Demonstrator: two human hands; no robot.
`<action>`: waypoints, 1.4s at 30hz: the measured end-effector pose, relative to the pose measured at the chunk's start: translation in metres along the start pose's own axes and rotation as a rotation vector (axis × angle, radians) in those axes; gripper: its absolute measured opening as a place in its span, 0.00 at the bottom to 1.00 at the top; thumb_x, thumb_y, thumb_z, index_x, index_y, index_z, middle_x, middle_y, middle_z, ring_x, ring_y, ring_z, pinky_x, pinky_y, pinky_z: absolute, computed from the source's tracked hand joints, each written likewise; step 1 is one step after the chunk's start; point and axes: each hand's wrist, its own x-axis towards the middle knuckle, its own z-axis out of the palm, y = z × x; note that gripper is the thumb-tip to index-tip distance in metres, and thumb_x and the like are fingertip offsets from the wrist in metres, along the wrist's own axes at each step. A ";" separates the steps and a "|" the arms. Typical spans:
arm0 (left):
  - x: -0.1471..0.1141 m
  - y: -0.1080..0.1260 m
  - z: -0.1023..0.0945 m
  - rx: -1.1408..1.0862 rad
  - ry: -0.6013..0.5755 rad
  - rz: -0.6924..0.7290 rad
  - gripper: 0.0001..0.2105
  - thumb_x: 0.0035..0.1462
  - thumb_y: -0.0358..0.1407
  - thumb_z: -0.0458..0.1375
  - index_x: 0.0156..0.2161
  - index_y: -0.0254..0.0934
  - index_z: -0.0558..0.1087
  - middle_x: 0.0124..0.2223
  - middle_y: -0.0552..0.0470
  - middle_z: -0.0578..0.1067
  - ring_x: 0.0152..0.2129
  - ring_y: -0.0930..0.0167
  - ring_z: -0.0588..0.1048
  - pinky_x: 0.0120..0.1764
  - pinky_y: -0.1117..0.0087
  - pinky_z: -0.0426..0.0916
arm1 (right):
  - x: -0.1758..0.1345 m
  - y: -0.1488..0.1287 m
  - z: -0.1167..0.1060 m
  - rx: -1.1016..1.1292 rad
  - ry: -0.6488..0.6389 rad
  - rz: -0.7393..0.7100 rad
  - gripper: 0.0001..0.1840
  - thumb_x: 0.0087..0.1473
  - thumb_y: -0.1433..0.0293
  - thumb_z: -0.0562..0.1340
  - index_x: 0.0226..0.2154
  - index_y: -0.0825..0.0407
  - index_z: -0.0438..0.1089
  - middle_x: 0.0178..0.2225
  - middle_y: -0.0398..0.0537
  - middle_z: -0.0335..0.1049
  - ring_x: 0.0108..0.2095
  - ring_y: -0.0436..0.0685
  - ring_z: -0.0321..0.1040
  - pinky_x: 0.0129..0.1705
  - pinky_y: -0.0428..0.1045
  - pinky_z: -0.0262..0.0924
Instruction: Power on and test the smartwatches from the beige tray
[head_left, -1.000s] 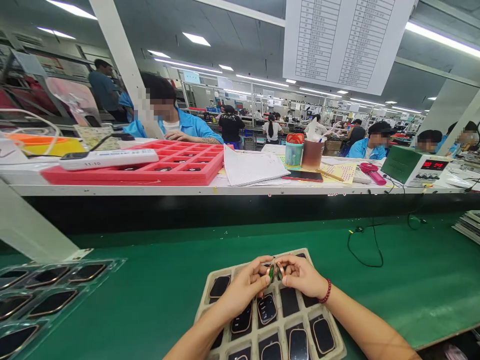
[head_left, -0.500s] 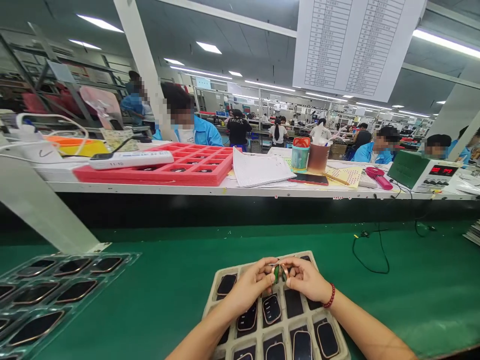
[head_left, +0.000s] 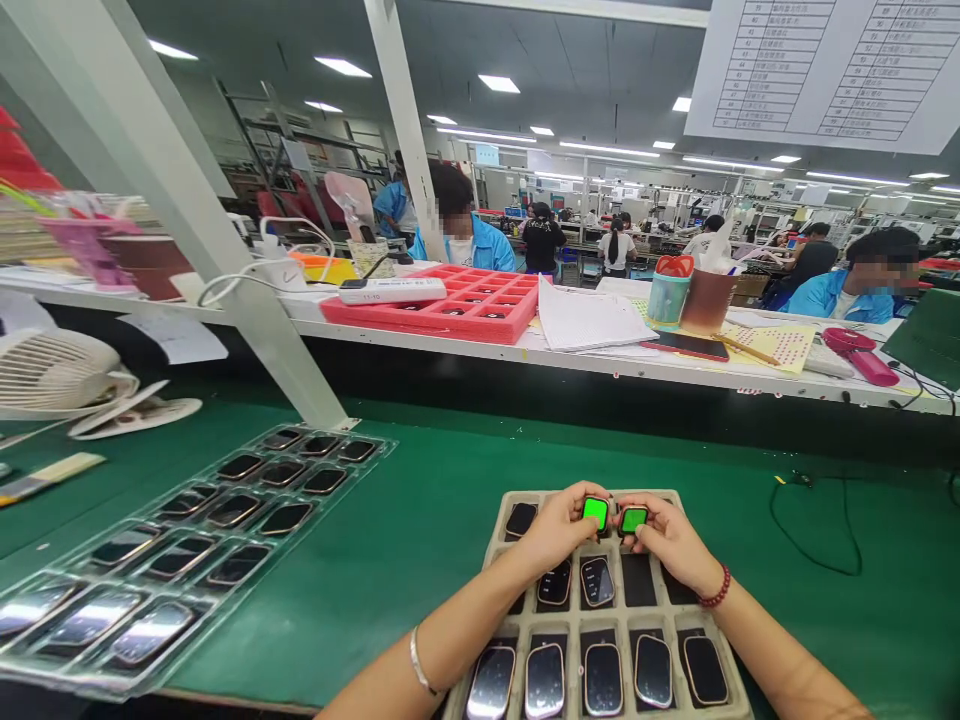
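Two square smartwatch bodies with lit green screens are held up side by side over the back of a beige compartment tray (head_left: 574,628). My left hand (head_left: 564,528) is closed on the left watch (head_left: 595,513), its thumb on the screen's lower edge. The right watch (head_left: 633,519) is gripped in my right hand (head_left: 671,545), thumb at its lower edge. Below them, several dark-screened watches lie in the tray's compartments, among them one showing small white text (head_left: 597,580). One compartment in the second row (head_left: 639,580) holds no watch.
A clear plastic tray (head_left: 300,545) of several dark watch screens lies on the green bench at left. A white fan (head_left: 60,375) stands farther left. A slanted white post (head_left: 277,340) rises from the bench. On the shelf sit a red foam tray (head_left: 517,322) and papers (head_left: 592,318).
The view has swung left, bringing the fan and more of the clear tray into sight. The two watches, edge-on before, now face me with their green screens.
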 end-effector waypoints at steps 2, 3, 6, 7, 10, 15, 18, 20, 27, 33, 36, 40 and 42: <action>-0.001 0.003 0.000 0.004 0.011 -0.005 0.14 0.44 0.27 0.56 0.40 0.34 0.69 0.32 0.52 0.72 0.27 0.74 0.70 0.30 0.73 0.65 | 0.000 -0.001 0.000 0.015 0.004 0.007 0.19 0.47 0.69 0.61 0.45 0.50 0.67 0.37 0.49 0.71 0.30 0.52 0.69 0.30 0.47 0.65; -0.002 0.004 0.000 0.003 0.019 -0.017 0.15 0.44 0.28 0.56 0.42 0.34 0.69 0.33 0.51 0.72 0.27 0.73 0.71 0.29 0.74 0.64 | 0.000 -0.001 -0.001 0.023 0.011 0.003 0.19 0.47 0.69 0.62 0.45 0.50 0.67 0.38 0.49 0.71 0.30 0.52 0.69 0.29 0.47 0.65; -0.003 0.007 -0.001 -0.022 0.043 -0.068 0.20 0.50 0.34 0.56 0.50 0.35 0.66 0.37 0.47 0.73 0.29 0.72 0.72 0.24 0.76 0.61 | 0.001 -0.001 -0.004 0.105 0.039 -0.005 0.22 0.49 0.66 0.61 0.49 0.49 0.65 0.42 0.50 0.69 0.31 0.53 0.68 0.29 0.47 0.65; -0.004 0.008 -0.001 -0.036 0.042 -0.080 0.22 0.51 0.36 0.55 0.53 0.36 0.64 0.38 0.47 0.73 0.30 0.71 0.72 0.23 0.77 0.60 | 0.001 -0.001 -0.006 0.149 0.044 0.001 0.23 0.50 0.65 0.61 0.50 0.48 0.64 0.44 0.51 0.68 0.32 0.53 0.67 0.29 0.48 0.65; -0.004 0.008 -0.002 -0.069 0.017 -0.078 0.26 0.50 0.41 0.57 0.55 0.37 0.63 0.41 0.46 0.72 0.30 0.70 0.72 0.23 0.76 0.61 | 0.002 0.001 -0.009 0.249 0.041 0.021 0.26 0.51 0.63 0.60 0.53 0.46 0.61 0.47 0.50 0.66 0.33 0.52 0.66 0.30 0.48 0.66; -0.004 0.006 -0.002 -0.086 -0.021 -0.058 0.28 0.47 0.42 0.61 0.53 0.35 0.63 0.38 0.48 0.71 0.23 0.75 0.70 0.20 0.77 0.56 | 0.002 0.004 -0.011 0.165 0.025 -0.012 0.25 0.48 0.62 0.63 0.50 0.47 0.64 0.38 0.47 0.67 0.29 0.51 0.64 0.27 0.47 0.63; -0.004 0.005 -0.002 -0.101 -0.048 -0.054 0.27 0.46 0.41 0.62 0.51 0.34 0.64 0.34 0.51 0.70 0.21 0.78 0.68 0.21 0.77 0.56 | 0.002 0.004 -0.009 0.094 0.002 -0.023 0.24 0.47 0.61 0.64 0.47 0.48 0.65 0.32 0.44 0.66 0.25 0.49 0.61 0.26 0.47 0.62; -0.004 0.004 -0.001 -0.119 -0.060 -0.047 0.26 0.45 0.41 0.63 0.50 0.34 0.65 0.32 0.52 0.69 0.22 0.77 0.68 0.23 0.76 0.60 | 0.002 0.003 -0.008 0.068 -0.007 -0.029 0.24 0.46 0.59 0.65 0.47 0.48 0.65 0.33 0.44 0.65 0.23 0.48 0.59 0.25 0.46 0.61; -0.004 0.003 0.000 -0.142 -0.096 -0.029 0.25 0.45 0.40 0.64 0.47 0.33 0.65 0.31 0.53 0.67 0.25 0.76 0.67 0.26 0.75 0.63 | 0.003 0.006 -0.006 0.001 -0.058 -0.064 0.25 0.48 0.59 0.63 0.49 0.48 0.63 0.36 0.47 0.63 0.24 0.47 0.55 0.23 0.44 0.59; -0.004 0.004 0.000 -0.136 -0.100 -0.035 0.23 0.45 0.40 0.63 0.45 0.33 0.65 0.30 0.53 0.68 0.25 0.76 0.67 0.26 0.75 0.63 | 0.002 0.005 -0.006 -0.020 -0.084 -0.078 0.24 0.50 0.60 0.62 0.49 0.49 0.62 0.30 0.43 0.60 0.22 0.47 0.53 0.23 0.43 0.59; -0.004 0.004 0.001 -0.133 -0.101 -0.035 0.22 0.45 0.40 0.63 0.45 0.33 0.65 0.30 0.53 0.68 0.25 0.76 0.67 0.25 0.75 0.63 | 0.002 0.005 -0.006 -0.025 -0.090 -0.080 0.25 0.50 0.59 0.62 0.50 0.48 0.62 0.32 0.44 0.61 0.23 0.47 0.54 0.23 0.43 0.59; -0.004 0.003 0.000 -0.129 -0.099 -0.040 0.22 0.45 0.40 0.63 0.44 0.34 0.65 0.31 0.52 0.68 0.25 0.76 0.67 0.25 0.76 0.63 | 0.003 0.006 -0.006 -0.042 -0.095 -0.086 0.25 0.51 0.59 0.61 0.50 0.48 0.61 0.30 0.43 0.60 0.23 0.47 0.53 0.23 0.43 0.59; -0.003 0.002 0.000 -0.126 -0.100 -0.048 0.22 0.45 0.40 0.63 0.44 0.34 0.65 0.31 0.52 0.68 0.25 0.76 0.67 0.25 0.76 0.62 | 0.003 0.005 -0.006 -0.053 -0.090 -0.094 0.25 0.51 0.59 0.62 0.50 0.49 0.61 0.30 0.43 0.60 0.23 0.47 0.53 0.23 0.43 0.59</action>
